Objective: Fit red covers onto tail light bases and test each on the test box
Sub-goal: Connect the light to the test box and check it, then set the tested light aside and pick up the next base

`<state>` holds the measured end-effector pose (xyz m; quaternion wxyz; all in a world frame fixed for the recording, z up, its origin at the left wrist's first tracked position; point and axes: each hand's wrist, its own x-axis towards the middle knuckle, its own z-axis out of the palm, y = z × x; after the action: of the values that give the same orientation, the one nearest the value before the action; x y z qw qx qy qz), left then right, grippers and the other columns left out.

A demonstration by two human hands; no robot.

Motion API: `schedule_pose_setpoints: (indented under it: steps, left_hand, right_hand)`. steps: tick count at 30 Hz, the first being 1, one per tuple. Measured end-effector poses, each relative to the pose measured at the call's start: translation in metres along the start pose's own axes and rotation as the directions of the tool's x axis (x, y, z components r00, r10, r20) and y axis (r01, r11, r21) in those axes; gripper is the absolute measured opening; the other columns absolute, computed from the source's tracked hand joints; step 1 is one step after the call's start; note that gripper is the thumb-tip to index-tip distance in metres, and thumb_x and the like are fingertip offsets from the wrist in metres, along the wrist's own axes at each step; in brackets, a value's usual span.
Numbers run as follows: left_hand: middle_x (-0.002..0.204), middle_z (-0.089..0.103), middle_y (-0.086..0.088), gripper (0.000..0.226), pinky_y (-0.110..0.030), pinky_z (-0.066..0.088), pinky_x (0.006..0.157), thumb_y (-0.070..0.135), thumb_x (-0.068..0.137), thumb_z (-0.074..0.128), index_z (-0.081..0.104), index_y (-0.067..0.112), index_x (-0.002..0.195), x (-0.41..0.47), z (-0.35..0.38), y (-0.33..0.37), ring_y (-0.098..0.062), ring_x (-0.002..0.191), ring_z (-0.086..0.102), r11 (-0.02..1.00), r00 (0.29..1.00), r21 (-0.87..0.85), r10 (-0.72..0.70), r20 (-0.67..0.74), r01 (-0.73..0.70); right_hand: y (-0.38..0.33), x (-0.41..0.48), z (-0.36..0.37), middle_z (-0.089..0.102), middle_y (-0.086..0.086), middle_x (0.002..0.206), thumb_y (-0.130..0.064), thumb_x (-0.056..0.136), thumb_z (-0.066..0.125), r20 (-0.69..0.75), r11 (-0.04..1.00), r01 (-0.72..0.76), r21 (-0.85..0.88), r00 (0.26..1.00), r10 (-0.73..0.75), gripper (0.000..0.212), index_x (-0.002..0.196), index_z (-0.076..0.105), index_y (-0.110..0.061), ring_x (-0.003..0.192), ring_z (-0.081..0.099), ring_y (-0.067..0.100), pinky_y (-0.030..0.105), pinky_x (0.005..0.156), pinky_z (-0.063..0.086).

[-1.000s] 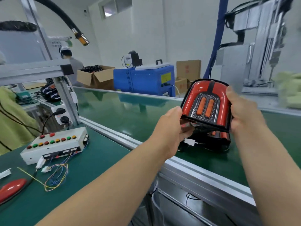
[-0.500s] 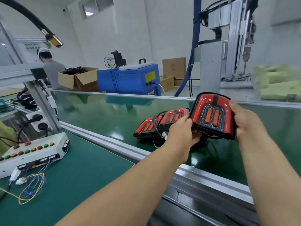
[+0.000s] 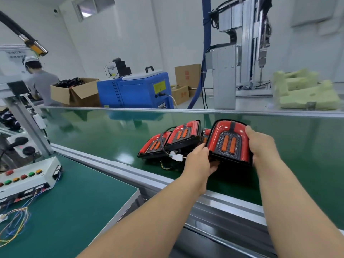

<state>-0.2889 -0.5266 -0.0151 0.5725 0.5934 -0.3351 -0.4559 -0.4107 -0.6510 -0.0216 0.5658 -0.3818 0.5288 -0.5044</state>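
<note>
Both hands hold one assembled tail light (image 3: pixel 229 141), red cover with two orange strips, just above the green conveyor belt (image 3: pixel 104 135). My left hand (image 3: pixel 200 161) grips its lower left edge and my right hand (image 3: pixel 260 146) its right side. Right beside it on the belt lie other finished tail lights (image 3: pixel 171 139) in a cluster, with a white connector (image 3: pixel 177 157) and loose wires. The white test box (image 3: pixel 28 178) with coloured buttons sits at the left on the green bench mat.
Loose coloured wires (image 3: pixel 14 222) trail from the test box. An aluminium rail (image 3: pixel 115 165) separates bench and belt. Beyond the belt stand a blue machine (image 3: pixel 135 90), cardboard boxes (image 3: pixel 74 92), a grey press frame (image 3: pixel 234 58) and yellow foam blocks (image 3: pixel 305 90). A person (image 3: pixel 40 81) works far left.
The held tail light has moved lower and closer to the belt, next to the cluster of finished lights. My view has turned right, so the test box sits further left.
</note>
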Motion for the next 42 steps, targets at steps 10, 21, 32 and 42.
schedule_pose_setpoints:
  steps: [10, 21, 32, 42]
  left_hand:
    - [0.126, 0.065, 0.004, 0.037, -0.041, 0.05, 0.104, 0.032, 0.102, 0.046, 0.056, 0.032, 0.137, -0.004, -0.002, -0.007, -0.021, 0.118, 0.06, 0.98, 0.997, 0.197, 0.044, -0.056, -0.032]
    - [0.086, 0.055, 0.007, 0.03, -0.036, 0.047, 0.095, 0.034, 0.104, 0.046, 0.048, 0.03, 0.074, -0.029, -0.027, 0.0, -0.02, 0.096, 0.058, 0.988, 0.99, 0.15, -0.028, -0.137, 0.049]
    - [0.099, 0.071, -0.004, 0.028, -0.036, 0.053, 0.094, 0.029, 0.103, 0.047, 0.065, 0.018, 0.085, -0.053, -0.101, 0.03, -0.023, 0.107, 0.067, 0.997, 0.948, 0.006, 0.077, -0.308, -0.08]
    - [0.097, 0.074, -0.002, 0.027, -0.03, 0.054, 0.086, 0.025, 0.104, 0.046, 0.068, 0.015, 0.096, -0.106, -0.202, 0.051, -0.016, 0.096, 0.071, 0.962, 0.834, -0.068, 0.192, -0.516, -0.264]
  right_hand:
    - [0.013, 0.004, 0.004, 0.062, 0.017, 0.12, -0.024, 0.092, 0.048, -0.118, 0.914, 0.148, -0.379, 0.971, -0.206, 0.032, 0.117, 0.065, -0.012, 0.106, 0.057, 0.034, 0.053, 0.097, 0.05]
    - [0.01, -0.009, 0.007, 0.049, 0.009, 0.145, -0.005, 0.088, 0.047, -0.15, 0.887, 0.234, -0.397, 0.937, -0.315, 0.055, 0.141, 0.051, -0.022, 0.125, 0.051, 0.033, 0.047, 0.098, 0.049]
    - [-0.017, -0.066, 0.041, 0.053, 0.011, 0.135, -0.006, 0.091, 0.052, 0.031, 0.622, 0.646, -0.442, 0.704, -0.709, 0.035, 0.125, 0.061, -0.009, 0.133, 0.04, 0.027, 0.04, 0.116, 0.029]
    - [-0.012, -0.175, 0.169, 0.067, -0.003, 0.113, -0.009, 0.095, 0.055, 0.477, 0.445, 0.876, -0.187, 0.477, -0.738, 0.023, 0.109, 0.071, -0.018, 0.105, 0.056, 0.013, 0.02, 0.088, 0.035]
